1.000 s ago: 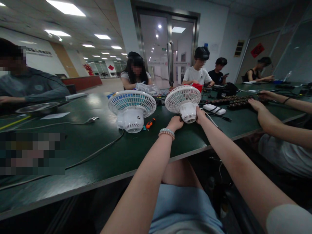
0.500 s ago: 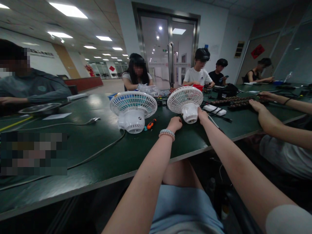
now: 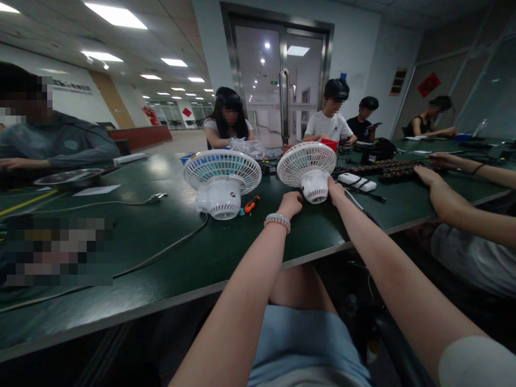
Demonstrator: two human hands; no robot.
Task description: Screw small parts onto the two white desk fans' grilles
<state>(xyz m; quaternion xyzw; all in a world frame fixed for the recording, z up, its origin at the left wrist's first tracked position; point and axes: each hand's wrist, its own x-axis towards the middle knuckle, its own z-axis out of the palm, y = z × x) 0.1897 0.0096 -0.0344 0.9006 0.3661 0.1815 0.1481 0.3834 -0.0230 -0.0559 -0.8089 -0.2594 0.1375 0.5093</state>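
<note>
Head camera looks down at a dark green table (image 3: 169, 252). Two small white fans lie on it. The right fan (image 3: 307, 167) sits far out, past both arms. Just left of it lies the left fan (image 3: 221, 180), with an orange screwdriver (image 3: 250, 204) between them. A gray cord (image 3: 161, 252) runs from the left fan toward the near edge. A white box (image 3: 357, 181) lies to the right.

No writing can be read.

Both arms reach straight out. The left hand (image 3: 289, 203) is curled in a loose fist by the right fan's base; a bead bracelet (image 3: 277, 220) is on the wrist. The right hand (image 3: 334, 191) touches the base's other side; I cannot tell how its fingers lie. Another person's hand (image 3: 423, 173) rests farther right.
</note>
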